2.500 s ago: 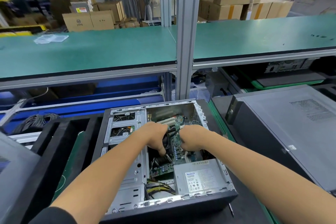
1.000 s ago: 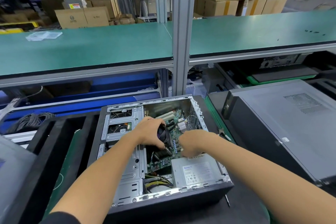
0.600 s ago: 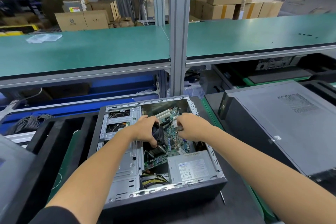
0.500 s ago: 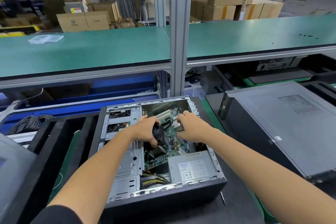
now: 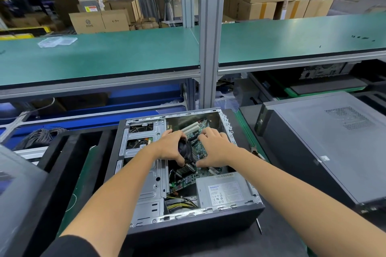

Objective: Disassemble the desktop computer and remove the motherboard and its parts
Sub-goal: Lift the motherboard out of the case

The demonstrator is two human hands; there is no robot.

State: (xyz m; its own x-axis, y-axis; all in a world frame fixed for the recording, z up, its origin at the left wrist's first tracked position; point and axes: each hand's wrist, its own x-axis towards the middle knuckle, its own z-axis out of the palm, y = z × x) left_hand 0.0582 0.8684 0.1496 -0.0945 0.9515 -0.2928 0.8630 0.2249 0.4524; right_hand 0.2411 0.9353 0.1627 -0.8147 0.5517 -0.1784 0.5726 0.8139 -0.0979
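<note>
The motherboard (image 5: pixel 198 148) is lying tilted inside the open computer case (image 5: pixel 188 221), its long axis running from about 1 o'clock down to 7 o'clock, and both hands are meeting over its middle. The left hand (image 5: pixel 170 150) is curling its fingers (image 5: pixel 180 136) round the dark cooler fan (image 5: pixel 185 150), which is sitting directly at 3 o'clock of the palm. The right hand (image 5: pixel 215 148) is arriving from 4 o'clock, its fingers (image 5: pixel 203 132) bent down onto the board's upper part; whether they are pinching anything I cannot tell. The left hand looks nearer to the fan, so the lift probably turns on it. The power supply (image 5: pixel 224 192) is crowding the board at 6 o'clock, the drive cage (image 5: pixel 142 137) at 9 o'clock. The case is resting on a dark bench (image 5: pixel 277 242), a closed tower (image 5: pixel 325 144) at 3 o'clock.
</note>
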